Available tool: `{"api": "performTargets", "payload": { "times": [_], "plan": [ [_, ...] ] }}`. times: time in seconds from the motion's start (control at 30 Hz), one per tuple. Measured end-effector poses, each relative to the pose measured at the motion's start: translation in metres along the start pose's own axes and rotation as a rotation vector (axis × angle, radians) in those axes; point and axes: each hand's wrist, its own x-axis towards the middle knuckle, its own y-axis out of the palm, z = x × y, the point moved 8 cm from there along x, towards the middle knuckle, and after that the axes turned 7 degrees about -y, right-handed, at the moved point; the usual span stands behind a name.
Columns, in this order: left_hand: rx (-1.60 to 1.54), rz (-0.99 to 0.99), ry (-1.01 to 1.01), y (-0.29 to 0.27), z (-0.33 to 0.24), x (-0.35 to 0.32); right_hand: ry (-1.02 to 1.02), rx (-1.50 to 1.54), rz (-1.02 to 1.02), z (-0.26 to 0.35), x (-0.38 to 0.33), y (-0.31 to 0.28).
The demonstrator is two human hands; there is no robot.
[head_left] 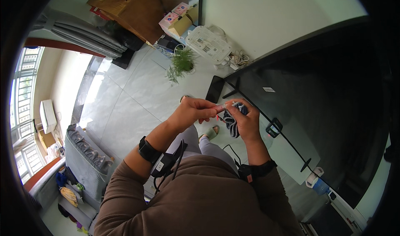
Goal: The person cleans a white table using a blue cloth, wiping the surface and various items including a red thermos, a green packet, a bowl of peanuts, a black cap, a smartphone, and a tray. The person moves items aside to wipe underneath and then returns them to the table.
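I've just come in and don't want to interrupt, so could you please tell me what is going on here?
A person holds both hands together in front of the body. The left hand pinches a small pinkish piece, too small to identify. The right hand grips a bunched grey knitted item beside it. Below are the tiled floor and a green slipper; a large black screen stands to the right.

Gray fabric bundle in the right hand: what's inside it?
Only outer folds of the gray fabric bundle show; the right hand covers part of it. Anything inside the folds is hidden.
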Motion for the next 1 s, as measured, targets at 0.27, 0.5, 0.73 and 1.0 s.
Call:
{"api": "performTargets", "payload": {
  "times": [0.27, 0.5, 0.73, 1.0],
  "plan": [
    [-0.442, 0.291, -0.246, 0.009, 0.014, -0.009, 0.022, 0.116, 0.061, 0.004, 0.003, 0.012],
    [-0.399, 0.220, -0.243, 0.004, 0.024, -0.012, 0.047, -0.017, 0.185, 0.001, 0.000, 0.014],
    [0.384, -0.134, 0.131, -0.017, 0.007, -0.022, -0.052, -0.507, 0.164, -0.010, -0.003, 0.024],
    [0.051, -0.471, 0.198, -0.133, -0.006, -0.010, 0.134, -0.119, 0.035, -0.040, 0.030, 0.053]
  ]
}}
